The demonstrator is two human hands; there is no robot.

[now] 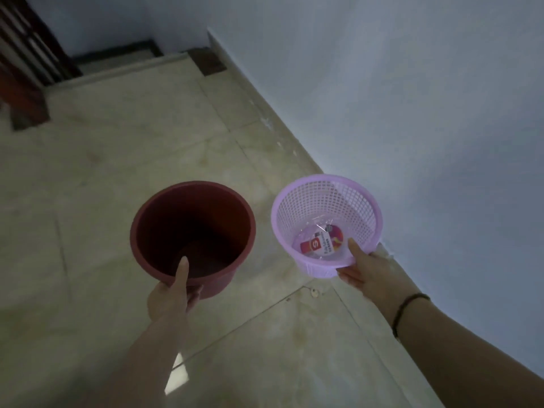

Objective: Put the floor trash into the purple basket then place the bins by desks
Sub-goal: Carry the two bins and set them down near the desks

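Purple basket (326,201), pinched at its near rim by the right hand (368,272), holds a wrapper (322,242); left of it the left hand (173,293) clamps the red bin (192,231) (rim-only grips). Either could tip, spilling trash

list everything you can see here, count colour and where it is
red bin: 1, dark red, left of centre, held by its near rim, looks empty
purple basket: 1, lilac mesh, right of the red bin, held by its near rim, close to the wall
wrapper: 1, clear plastic with a red and white label, lying in the basket's bottom
floor: beige tiles, a small scrap near the right wrist
wall: pale blue-white, right side
wooden furniture: dark brown, top left corner
wristband: 1, black, on the right wrist
hands: left hand grips the red bin; right hand grips the purple basket
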